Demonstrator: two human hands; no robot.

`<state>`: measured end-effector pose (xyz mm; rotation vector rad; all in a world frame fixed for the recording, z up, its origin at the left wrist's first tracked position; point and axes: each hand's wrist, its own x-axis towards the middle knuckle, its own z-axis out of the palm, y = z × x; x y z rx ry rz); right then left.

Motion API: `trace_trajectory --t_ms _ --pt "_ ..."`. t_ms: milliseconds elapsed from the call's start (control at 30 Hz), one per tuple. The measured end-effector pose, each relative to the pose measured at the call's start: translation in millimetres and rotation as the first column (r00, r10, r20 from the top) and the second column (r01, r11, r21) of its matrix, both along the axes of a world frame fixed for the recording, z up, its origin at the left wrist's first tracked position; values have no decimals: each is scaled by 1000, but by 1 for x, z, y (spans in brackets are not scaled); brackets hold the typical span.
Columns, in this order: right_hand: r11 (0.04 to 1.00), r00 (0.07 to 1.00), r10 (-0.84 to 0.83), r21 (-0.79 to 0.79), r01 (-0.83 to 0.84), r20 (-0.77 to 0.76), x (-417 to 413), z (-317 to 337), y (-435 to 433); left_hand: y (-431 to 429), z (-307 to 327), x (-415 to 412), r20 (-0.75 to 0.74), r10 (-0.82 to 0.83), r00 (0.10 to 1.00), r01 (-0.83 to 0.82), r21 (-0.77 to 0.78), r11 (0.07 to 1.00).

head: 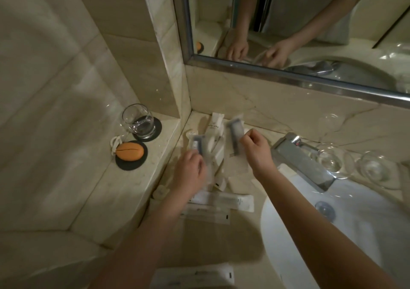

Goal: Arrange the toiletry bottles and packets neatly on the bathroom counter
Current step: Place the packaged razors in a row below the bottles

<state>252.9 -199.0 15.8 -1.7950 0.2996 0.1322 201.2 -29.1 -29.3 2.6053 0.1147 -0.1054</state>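
Several white toiletry packets (218, 153) lie in a loose pile in the corner of the marble counter (221, 233). My left hand (188, 173) holds a clear packet with a dark item inside (197, 145) over the pile. My right hand (255, 149) pinches a second clear packet with a dark razor-like item (234, 137), lifted upright. A white tube-shaped packet (215, 122) lies at the back by the wall. Long flat packets (224, 200) lie crosswise nearer me, and another long packet (199, 276) lies at the bottom edge.
A raised ledge on the left carries a drinking glass (138, 121) on a dark coaster and an orange soap-like object (129, 152) on another coaster. The chrome tap (304, 160) and white sink basin (310, 233) sit right. Upturned glasses (375, 169) stand beyond the tap. A mirror (310, 22) hangs behind.
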Motion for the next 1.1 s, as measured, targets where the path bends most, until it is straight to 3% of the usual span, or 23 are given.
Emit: trace_trajectory --t_ms 67,167,333,500,633,733,833,1000,1100 --pt "1000 1000 27 0 -27 10 -6 6 -3 -2 6 18 -10 174 985 -174 27 984" --pt "999 999 32 -12 -32 10 -14 9 -7 -4 10 43 -169 316 934 -292 152 944" --pt "999 998 41 9 -41 -39 -28 12 -19 -14 14 58 -299 416 859 -418 63 906" --pt "998 998 49 47 -47 -31 -42 14 -29 -23 34 53 -252 417 873 -424 32 905" --pt "997 999 44 66 -44 0 -53 23 -36 -30 47 38 -230 368 901 -405 -139 904" --pt "995 998 49 81 -52 30 -65 32 -46 -46 63 20 -238 386 891 -450 -367 814" --pt "989 997 71 129 -75 35 -82 39 -60 -66 77 -10 -322 353 879 -478 -581 659" --pt "985 995 77 147 -85 59 -118 44 -94 -107 91 -51 -392 273 879 -476 -758 446" --pt "979 998 37 196 -48 59 -137 45 -119 -134 99 -66 -358 215 908 -417 -810 412"
